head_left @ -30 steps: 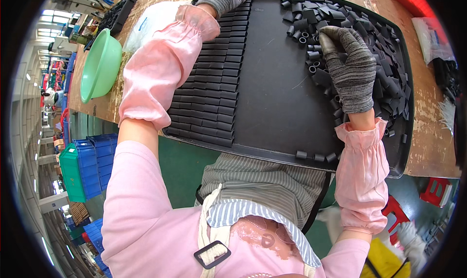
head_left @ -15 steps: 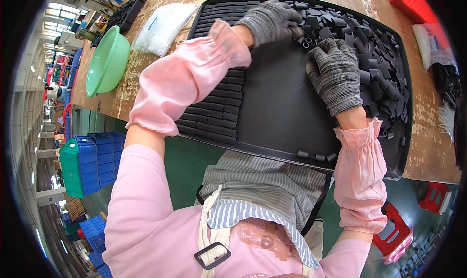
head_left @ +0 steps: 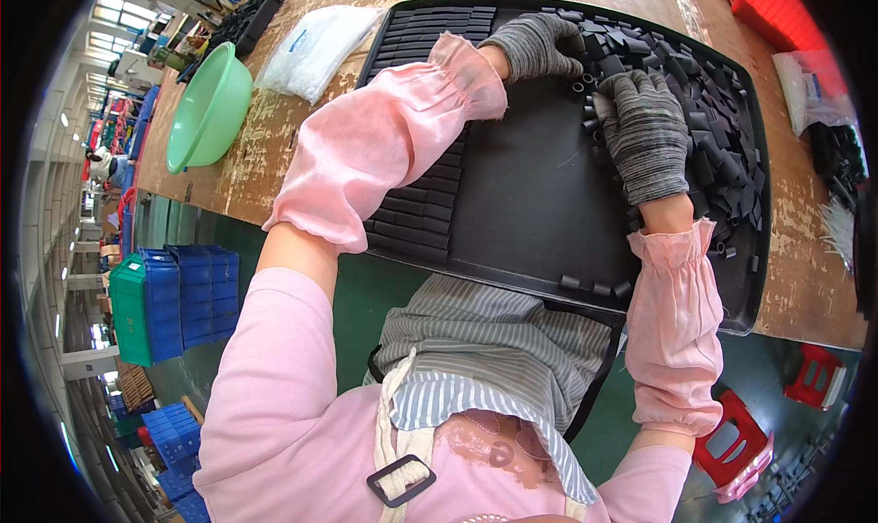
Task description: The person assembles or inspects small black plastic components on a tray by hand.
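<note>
A large black tray [head_left: 521,203] lies in front of me, its near edge over my lap. Short black tubes [head_left: 722,162] are heaped loosely along its right side, and others lie in tidy rows [head_left: 412,214] at the left. My left hand [head_left: 540,48], in a grey knitted glove, is at the heap's far left edge, fingers bent and apart from the thumb. My right hand [head_left: 647,139], gloved alike, rests on the heap's left edge, fingers curled down. Its fingertips are partly hidden; whatever they grip cannot be made out.
A green basin [head_left: 208,112] and a clear plastic bag of white items [head_left: 315,52] stand left on the worn wooden table [head_left: 777,290]. A red crate [head_left: 777,6] is at the far right. Blue bins [head_left: 206,294] and a red stool [head_left: 732,441] stand below on the floor.
My left hand has shifted slightly right and nearer along the heap's edge. My right hand has moved a little to the right, its fingers still curled over the tubes.
</note>
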Demonstrator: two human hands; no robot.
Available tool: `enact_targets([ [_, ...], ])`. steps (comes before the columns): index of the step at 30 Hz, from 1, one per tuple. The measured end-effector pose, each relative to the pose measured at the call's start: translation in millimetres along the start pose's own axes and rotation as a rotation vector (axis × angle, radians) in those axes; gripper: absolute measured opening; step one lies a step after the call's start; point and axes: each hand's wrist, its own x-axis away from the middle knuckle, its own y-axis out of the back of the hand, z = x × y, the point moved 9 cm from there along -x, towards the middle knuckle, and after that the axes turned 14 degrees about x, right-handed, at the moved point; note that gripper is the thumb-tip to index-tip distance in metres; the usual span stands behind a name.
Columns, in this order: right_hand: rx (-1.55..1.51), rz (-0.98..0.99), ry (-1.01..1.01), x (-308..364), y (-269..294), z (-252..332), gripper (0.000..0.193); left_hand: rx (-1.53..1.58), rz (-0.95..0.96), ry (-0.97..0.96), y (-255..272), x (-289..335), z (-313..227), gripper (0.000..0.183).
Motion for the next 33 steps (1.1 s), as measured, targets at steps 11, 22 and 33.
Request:
enact_targets([
  [11,0.026,0.122,0.214,6.0,2.1,14.2,0.023,0.268,-0.255,0.122,26.6,92.8,-37.5,0.022],
  [22,-0.103,0.047,0.422,10.2,-8.3,83.0,0.044,0.244,-0.296,0.039,26.9,119.9,-28.0,0.027],
  [33,-0.345,0.137,0.212,21.5,-28.0,38.1,0.029,0.008,-0.245,0.205,0.6,103.3,-7.0,0.029],
])
